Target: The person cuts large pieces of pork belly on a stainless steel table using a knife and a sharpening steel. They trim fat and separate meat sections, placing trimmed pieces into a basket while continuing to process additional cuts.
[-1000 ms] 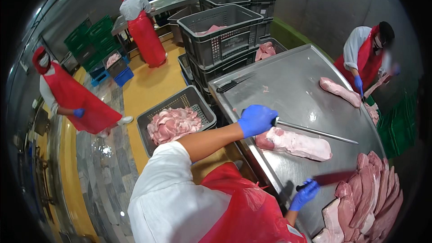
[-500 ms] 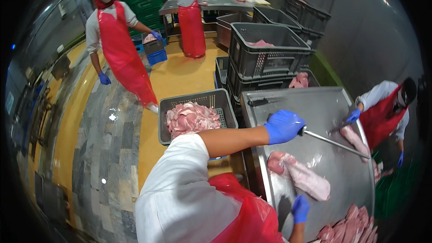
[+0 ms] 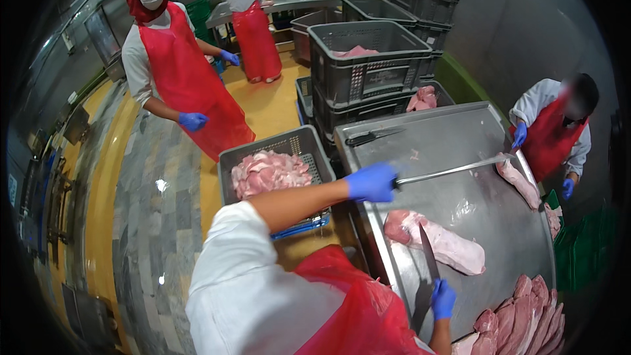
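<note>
My left hand [image 3: 371,183], in a blue glove, is closed round the handle of a sharpening steel [image 3: 453,171]. The long metal rod reaches over the steel table [image 3: 368,158] toward its far right side. Lower down, my right hand [image 3: 444,299], also gloved in blue, grips a knife [image 3: 428,250] with its blade pointing up and away from me. Behind that blade, a long pale piece of meat [image 3: 453,248] lies on the table. Sliced meat [image 3: 519,315] is piled at the near right corner.
Another knife [image 3: 374,137] lies at the table's far left corner. A grey crate of meat pieces [image 3: 315,141] stands left of it; stacked crates [image 3: 368,59] rise behind. One co-worker [image 3: 552,125] is across the table by another meat piece [image 3: 519,184]; another [image 3: 190,79] stands at left.
The steel has swung from slanting downward to slanting slightly upward. My right hand's knife now shows its blade. The co-worker at left has come nearer, hand away from a small crate.
</note>
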Demonstrator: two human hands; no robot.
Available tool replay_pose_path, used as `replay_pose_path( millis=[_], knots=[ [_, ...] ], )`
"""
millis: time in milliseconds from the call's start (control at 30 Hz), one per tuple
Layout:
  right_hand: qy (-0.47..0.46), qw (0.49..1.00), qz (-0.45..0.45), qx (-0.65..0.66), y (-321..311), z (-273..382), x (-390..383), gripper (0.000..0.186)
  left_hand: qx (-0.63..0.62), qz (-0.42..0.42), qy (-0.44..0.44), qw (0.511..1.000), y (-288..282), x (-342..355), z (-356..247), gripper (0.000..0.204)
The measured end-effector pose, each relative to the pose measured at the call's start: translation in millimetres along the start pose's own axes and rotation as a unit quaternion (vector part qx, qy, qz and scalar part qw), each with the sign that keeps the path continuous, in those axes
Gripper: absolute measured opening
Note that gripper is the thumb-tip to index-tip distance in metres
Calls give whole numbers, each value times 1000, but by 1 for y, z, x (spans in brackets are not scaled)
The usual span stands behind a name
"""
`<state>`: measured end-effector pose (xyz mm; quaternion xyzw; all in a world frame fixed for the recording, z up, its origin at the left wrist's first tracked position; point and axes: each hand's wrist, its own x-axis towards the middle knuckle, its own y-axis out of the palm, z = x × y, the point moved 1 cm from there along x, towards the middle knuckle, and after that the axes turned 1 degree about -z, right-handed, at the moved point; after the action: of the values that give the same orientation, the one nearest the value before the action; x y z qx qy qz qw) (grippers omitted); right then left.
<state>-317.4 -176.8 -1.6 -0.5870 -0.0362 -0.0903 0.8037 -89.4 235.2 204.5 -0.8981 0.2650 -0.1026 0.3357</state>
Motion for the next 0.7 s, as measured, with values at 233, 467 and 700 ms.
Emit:
replay_pose_path(
  millis=[233, 467, 700],
  knots=[
    [-75, 969, -138, 193, -59, 170, 42, 43, -490, 322, -253, 769, 127, -37, 2, 20],
    [136, 922, -303, 198, -27, -20, 27, 41, -447, 412, -181, 773, 118, -46, -16, 25],
    [-91, 963, -231, 101, -27, 140, 18, 33, -426, 420, -193, 778, 137, -38, -27, 20]
  ],
)
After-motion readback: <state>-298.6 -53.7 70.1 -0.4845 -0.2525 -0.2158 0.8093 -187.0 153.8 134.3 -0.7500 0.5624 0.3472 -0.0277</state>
